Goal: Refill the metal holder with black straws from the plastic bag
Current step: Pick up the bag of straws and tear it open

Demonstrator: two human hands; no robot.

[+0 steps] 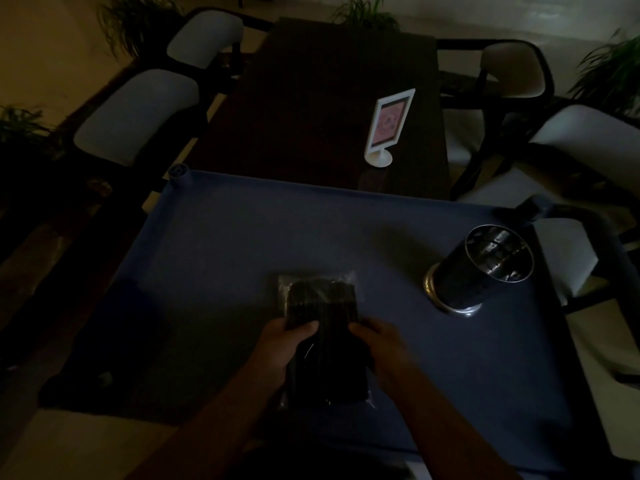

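Observation:
A clear plastic bag [320, 306] packed with black straws lies lengthwise over the blue table [225, 244], near its front middle. My left hand [284, 344] grips the bag's left side, thumb on top. My right hand [381, 344] grips its right side. The round metal holder [485, 271] stands upright to the right, about a hand's width beyond my right hand. Its inside is dim and I cannot tell what it holds.
A dark wooden table [311, 116] adjoins the blue one at the back, with a white framed sign stand [389, 128] on it. Cushioned chairs [135, 112] line both sides, and potted plants sit at the edges. The scene is very dark.

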